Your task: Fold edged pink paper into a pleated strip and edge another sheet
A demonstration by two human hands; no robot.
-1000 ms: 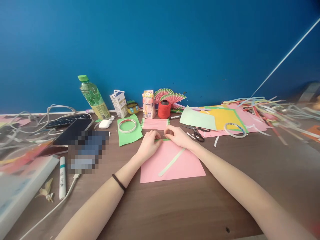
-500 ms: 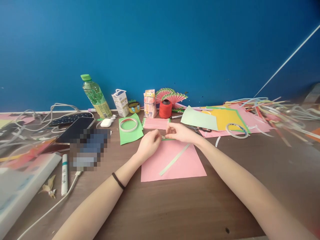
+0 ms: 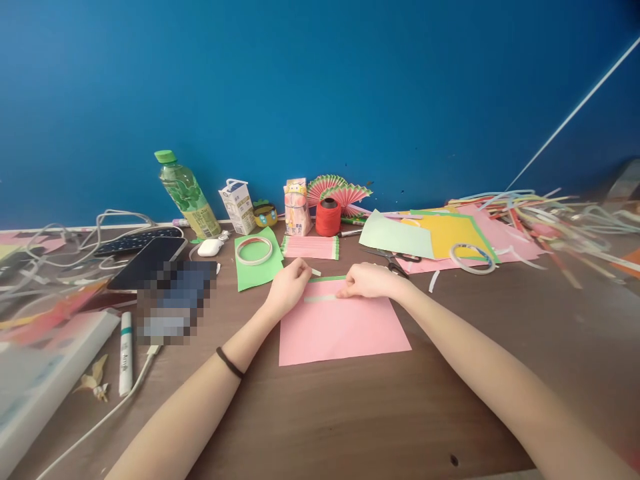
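A pink sheet of paper with a green band along its far edge lies flat on the table before me. My right hand has thumb and fingers closed on the right end of a pale strip, which lies crosswise over the sheet just below the green band. At the sheet's far left corner is my left hand, its fingertips pinched together. A short white strip piece sticks out from those fingertips.
Behind the sheet are a pleated pink paper, a red thread spool, and scissors. Tape rolls lie left and right. A phone, marker and bottle occupy the left; loose paper strips the right.
The pale strip has turned from diagonal to crosswise and moved up near the green band. My right hand has come down and right onto it; my left hand has shifted slightly left.
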